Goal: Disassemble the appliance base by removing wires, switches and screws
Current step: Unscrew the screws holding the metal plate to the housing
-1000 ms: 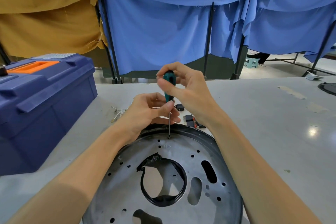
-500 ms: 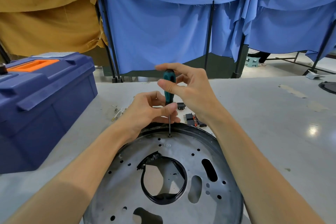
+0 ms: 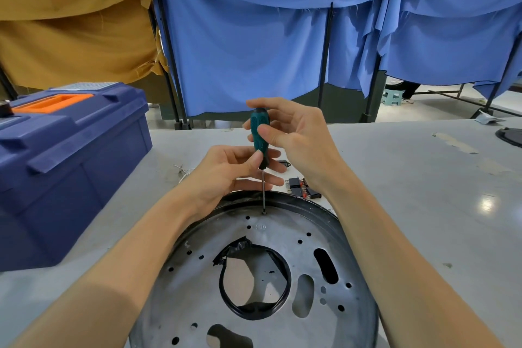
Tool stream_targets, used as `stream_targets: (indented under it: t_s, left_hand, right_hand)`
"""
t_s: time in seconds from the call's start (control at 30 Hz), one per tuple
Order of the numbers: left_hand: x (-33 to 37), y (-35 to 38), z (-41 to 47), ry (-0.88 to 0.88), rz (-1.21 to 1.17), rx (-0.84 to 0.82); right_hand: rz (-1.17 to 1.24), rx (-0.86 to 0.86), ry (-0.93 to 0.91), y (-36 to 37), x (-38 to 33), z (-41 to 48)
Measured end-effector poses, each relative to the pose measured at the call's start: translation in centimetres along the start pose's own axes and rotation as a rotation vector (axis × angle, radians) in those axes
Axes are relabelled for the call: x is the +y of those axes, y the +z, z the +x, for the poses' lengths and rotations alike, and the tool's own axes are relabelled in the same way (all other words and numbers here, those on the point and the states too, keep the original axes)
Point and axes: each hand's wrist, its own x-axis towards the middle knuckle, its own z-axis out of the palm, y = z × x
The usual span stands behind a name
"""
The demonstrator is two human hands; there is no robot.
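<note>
Head view, nearest me: the round metal appliance base (image 3: 197, 291) lies flat on the grey table (image 3: 423, 206). At its far rim a screw (image 3: 264, 212) takes the tip of the upright screwdriver (image 3: 260, 135). My left hand (image 3: 226, 175) pinches the bottom of the handle; my right hand (image 3: 299, 138) grips the green handle above. Small switch parts (image 3: 300, 188) lie just beyond the rim, and a blue toolbox (image 3: 70, 172) stands to the left.
</note>
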Motion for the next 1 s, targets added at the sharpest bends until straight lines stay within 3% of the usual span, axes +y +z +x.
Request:
stream_targets:
  t_s: [0.2,0.4,0.6,0.73,0.9,1.0]
  left_hand:
    - [-0.24,-0.09,0.17,0.016,0.021,0.071]
    - [-0.12,-0.4,-0.03,-0.012,-0.008,-0.022]
    - [-0.26,-0.18,0.18,-0.006,0.028,0.045]
    - [0.03,-0.7,-0.03,-0.026,0.003,-0.018]
    - [-0.2,-0.75,0.22,-0.013,0.017,0.068]
    - [-0.08,-0.81,0.17,-0.026,0.022,0.002]
  right_hand:
    - [-0.137,0.021,-0.024,0.32,0.04,-0.17]
    - [0.002,0.011,0.009,0.18,-0.1,-0.05]
    - [-0.133,0.038,-0.016,0.35,0.12,-0.12]
    - [0.009,0.019,0.016,0.2,-0.06,0.0]
    - [-0.159,0.035,-0.023,0.46,0.04,-0.12]
    - [-0.125,0.065,0.005,0.3,0.17,0.04]
